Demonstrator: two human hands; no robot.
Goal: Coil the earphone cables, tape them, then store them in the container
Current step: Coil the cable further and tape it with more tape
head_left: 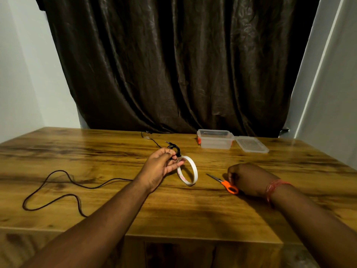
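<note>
While my left hand [161, 164] hovers over the middle of the table [116, 206], its fingers pinch a small black coil [174, 148] of earphone cable, with the plug [168, 142] sticking out at the far side of the bundle. From that coil a thin cable [152, 140] runs toward the far edge of the table, where the earbuds [147, 132] seem to lie, too small for me to make out clearly. Just below the coil stands the tape roll [188, 170], upright on its rim, touching or nearly touching my outstretched lower fingers; I cannot tell which.

To the right of the tape lie the scissors [224, 183], blades closed and pointing toward the roll. My right hand [247, 178] rests on the table with its fingers curled at the orange handles, gripping them as far as I can see. A red thread band [274, 188] circles that wrist.

Farther from me than the tape and to its right sits the clear container [215, 140], open, with its lid [251, 144] lying flat just beside it on the right.

Left of the tape, a second black cable [56, 190] sprawls in loose loops across the table and runs under my left forearm.
</note>
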